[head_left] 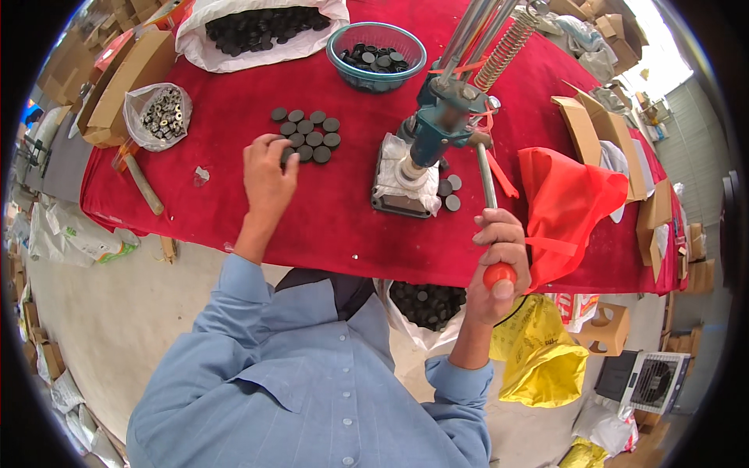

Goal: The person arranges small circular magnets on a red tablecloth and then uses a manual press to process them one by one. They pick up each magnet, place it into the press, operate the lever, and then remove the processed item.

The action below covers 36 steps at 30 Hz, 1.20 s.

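Observation:
My right hand (498, 261) grips the red-knobbed lever (488, 181) of a blue hand press (437, 129) that stands on a red cloth-covered table (234, 210). The lever is pulled down toward me. My left hand (268, 173) rests on the table at the near edge of a cluster of dark round discs (308, 134), its fingers touching one of them. Two more discs (451, 193) lie beside the press base (404, 187), which is wrapped in white plastic.
A clear bowl (377, 54) of discs and a white bag (261, 31) of discs sit at the far side. A small bag of metal parts (162, 115), cardboard boxes (125, 82), a red plastic bag (566, 207), a floor sack of discs (425, 304) and a yellow bag (542, 359) surround me.

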Tool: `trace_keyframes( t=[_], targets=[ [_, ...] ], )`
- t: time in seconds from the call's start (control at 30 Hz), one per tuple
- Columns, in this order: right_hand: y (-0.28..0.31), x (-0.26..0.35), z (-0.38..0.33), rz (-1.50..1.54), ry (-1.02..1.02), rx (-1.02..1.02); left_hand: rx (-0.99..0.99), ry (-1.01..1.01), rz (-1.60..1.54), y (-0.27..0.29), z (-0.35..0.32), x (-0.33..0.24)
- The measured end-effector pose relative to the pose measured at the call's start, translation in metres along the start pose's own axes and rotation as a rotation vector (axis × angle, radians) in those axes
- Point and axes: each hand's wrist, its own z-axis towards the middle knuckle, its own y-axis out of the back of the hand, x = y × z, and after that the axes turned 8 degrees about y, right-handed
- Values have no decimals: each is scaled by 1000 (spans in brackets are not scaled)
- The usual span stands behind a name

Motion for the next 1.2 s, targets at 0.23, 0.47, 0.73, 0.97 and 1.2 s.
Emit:
trace_keyframes(
  t=[0.23, 0.47, 0.73, 0.97, 1.2],
  targets=[
    [-10, -7, -20, 119, -13, -77, 143, 50, -50, 7, -17, 47],
    [-2, -5, -2, 18, 30, -20, 178, 155, -358, 14, -25, 0],
    [-11, -12, -19, 48, 31, -122, 364, 100, -478, -11, -18, -79],
    [6, 5, 32, 20, 1, 63, 502, 8, -564, -40, -16, -112],
    [6, 0, 122, 203, -155, 32, 461, -81, -565, -60, -16, -138]
  ],
)
